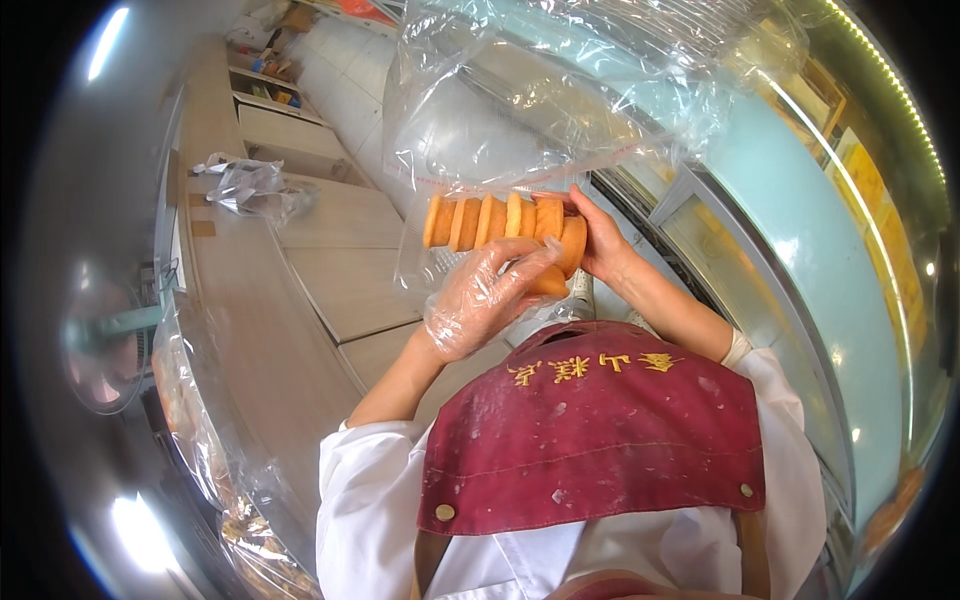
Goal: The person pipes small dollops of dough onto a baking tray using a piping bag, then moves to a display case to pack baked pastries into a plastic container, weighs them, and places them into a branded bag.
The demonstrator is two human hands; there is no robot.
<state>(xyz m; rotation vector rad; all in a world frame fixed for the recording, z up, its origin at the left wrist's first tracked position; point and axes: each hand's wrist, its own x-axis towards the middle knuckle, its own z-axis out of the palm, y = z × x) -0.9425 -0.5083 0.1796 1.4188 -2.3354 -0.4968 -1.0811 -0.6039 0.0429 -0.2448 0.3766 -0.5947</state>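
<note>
A row of several round golden cakes point(483, 222) stands on edge, lined up against a clear plastic bag point(410, 255). My left hand point(487, 300) wears a thin clear plastic glove. Its fingers curl over the near side of the cakes, gripping a cake point(547, 283) in front of the row. At the row's right end, my bare right hand point(600, 238) is closed around the cakes, its fingertips partly hidden behind them. Whether all the cakes lie inside the bag I cannot tell.
Large clear plastic sheeting point(530, 90) hangs at the top. A long pale counter point(240, 300) with cabinets runs along the left, with a crumpled plastic bag point(258, 188) on it. On the right is a lit glass display case point(770, 240). A fan point(105, 350) is at far left.
</note>
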